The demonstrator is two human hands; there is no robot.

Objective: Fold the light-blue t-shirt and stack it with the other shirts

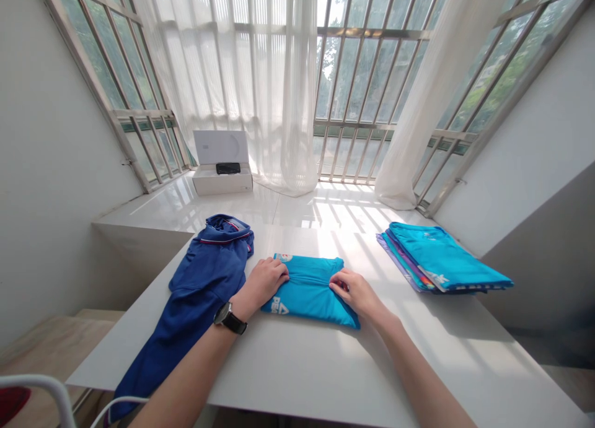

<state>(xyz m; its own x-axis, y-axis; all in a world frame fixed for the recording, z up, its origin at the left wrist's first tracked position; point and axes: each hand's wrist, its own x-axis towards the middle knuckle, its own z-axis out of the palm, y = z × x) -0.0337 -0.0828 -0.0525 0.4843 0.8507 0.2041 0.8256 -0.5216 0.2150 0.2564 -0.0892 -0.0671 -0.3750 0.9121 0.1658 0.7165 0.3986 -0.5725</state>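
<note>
A bright blue shirt (pixel 313 288) lies folded into a flat rectangle on the white table, with white print near its left end. My left hand (pixel 268 280), a black watch on its wrist, has its fingers closed over the shirt's left edge. At the opposite edge, my right hand (pixel 356 292) pinches the cloth between thumb and fingers. A crease runs across the shirt between both hands. Close to my left arm is a dark blue collared shirt (pixel 209 279), loosely laid out, one end hanging past the table's front edge.
On the right side of the table sits a stack of folded shirts (pixel 437 254), bright blue on top. A white open box (pixel 223 181) with a black device (pixel 228 168) stands on the window ledge. White curtains (pixel 292 106) hang before the barred windows.
</note>
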